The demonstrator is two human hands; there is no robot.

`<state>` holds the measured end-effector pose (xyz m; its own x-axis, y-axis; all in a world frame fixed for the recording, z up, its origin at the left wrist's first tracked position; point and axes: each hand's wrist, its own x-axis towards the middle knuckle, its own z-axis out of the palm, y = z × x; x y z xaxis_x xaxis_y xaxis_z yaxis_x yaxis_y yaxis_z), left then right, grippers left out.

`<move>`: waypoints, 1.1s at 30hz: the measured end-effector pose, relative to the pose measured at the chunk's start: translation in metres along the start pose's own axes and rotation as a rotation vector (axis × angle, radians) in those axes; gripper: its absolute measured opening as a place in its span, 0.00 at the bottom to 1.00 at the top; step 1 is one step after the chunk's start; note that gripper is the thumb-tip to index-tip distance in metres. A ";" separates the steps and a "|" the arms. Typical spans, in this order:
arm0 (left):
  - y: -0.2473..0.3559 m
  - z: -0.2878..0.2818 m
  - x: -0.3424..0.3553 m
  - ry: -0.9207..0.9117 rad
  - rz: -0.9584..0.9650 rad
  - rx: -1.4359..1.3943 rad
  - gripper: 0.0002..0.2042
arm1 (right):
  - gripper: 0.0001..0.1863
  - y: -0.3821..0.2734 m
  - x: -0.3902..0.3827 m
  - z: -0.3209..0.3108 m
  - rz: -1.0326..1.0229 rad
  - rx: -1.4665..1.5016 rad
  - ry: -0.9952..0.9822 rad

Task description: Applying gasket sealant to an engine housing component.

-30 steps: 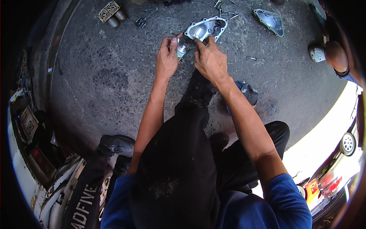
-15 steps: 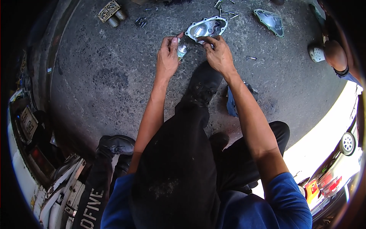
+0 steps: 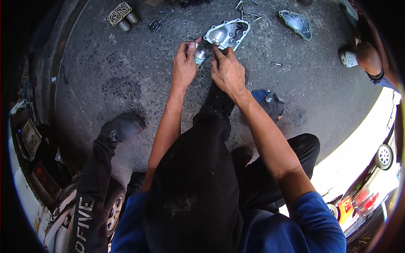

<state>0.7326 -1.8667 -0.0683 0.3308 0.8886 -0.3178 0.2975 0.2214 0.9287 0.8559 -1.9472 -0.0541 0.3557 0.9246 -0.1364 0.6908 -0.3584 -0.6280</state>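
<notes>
My left hand is closed around a small tube-like bottle with a pale top and a green-and-yellow label. Its fingertips are close to the left corner of a silver metal housing cover, hollow side up, with bolt holes around its rim. Whether they also grip that corner I cannot tell. My right hand lies at the cover's near rim, index finger stretched onto the edge and the other fingers loosely bent. Nothing shows in that hand. Below it is my black shoe.
Several bolts lie beyond the cover, and one bolt to its right. A second cover rests farther right. A metal block with cylinders stands far left. Another person's shoe is at left; a clog at right.
My right hand has shifted left along the cover's near edge, its index finger now stretched out. My left hand stays nearly still. The person's shoe at left has moved forward.
</notes>
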 end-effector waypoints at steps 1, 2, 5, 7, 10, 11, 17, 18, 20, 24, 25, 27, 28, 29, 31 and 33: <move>0.001 0.002 0.000 -0.010 -0.016 0.050 0.19 | 0.26 0.001 -0.002 0.003 0.001 -0.003 0.001; 0.001 0.004 0.000 -0.020 -0.033 0.101 0.18 | 0.27 0.001 -0.005 0.006 0.076 0.030 -0.051; -0.012 -0.011 0.005 0.023 0.091 0.035 0.20 | 0.30 -0.019 -0.005 0.014 0.146 0.093 -0.146; -0.009 -0.007 0.008 -0.002 0.031 -0.066 0.20 | 0.30 -0.015 0.002 0.016 0.101 0.104 -0.097; -0.010 -0.011 0.010 -0.053 -0.062 -0.312 0.19 | 0.29 -0.016 0.009 0.017 0.062 0.050 -0.054; -0.011 -0.014 0.011 -0.088 -0.096 -0.465 0.19 | 0.29 -0.016 0.011 0.015 0.063 0.055 -0.046; -0.021 -0.013 0.012 -0.119 -0.142 -0.564 0.17 | 0.28 -0.017 0.019 0.004 0.084 0.088 -0.114; -0.023 -0.013 0.010 -0.095 -0.150 -0.560 0.18 | 0.29 -0.017 0.017 0.007 0.056 0.100 -0.081; -0.024 -0.011 0.009 -0.041 -0.183 -0.558 0.20 | 0.30 -0.017 0.015 0.005 0.030 0.096 -0.131; -0.019 -0.011 0.008 -0.085 -0.136 -0.558 0.18 | 0.32 -0.013 0.023 -0.001 0.089 0.171 -0.038; -0.018 -0.011 0.008 -0.094 -0.133 -0.553 0.18 | 0.32 -0.011 0.029 -0.005 0.166 0.217 0.037; -0.016 -0.011 0.008 -0.076 -0.142 -0.538 0.18 | 0.33 -0.001 0.045 -0.013 0.234 0.168 0.014; -0.015 -0.009 0.008 -0.075 -0.148 -0.545 0.18 | 0.33 0.006 0.053 -0.015 0.269 0.134 0.006; -0.014 -0.007 0.008 -0.085 -0.148 -0.545 0.18 | 0.34 0.012 0.060 -0.017 0.304 0.098 -0.002; -0.014 -0.007 0.008 -0.077 -0.154 -0.547 0.18 | 0.33 0.019 0.063 -0.016 0.291 0.088 0.007; -0.016 -0.009 0.009 -0.079 -0.143 -0.551 0.18 | 0.33 0.018 0.062 -0.014 0.215 0.017 -0.066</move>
<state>0.7225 -1.8589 -0.0838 0.3934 0.8066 -0.4412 -0.1596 0.5325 0.8312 0.8988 -1.8983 -0.0633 0.4517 0.8336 -0.3179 0.5925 -0.5467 -0.5916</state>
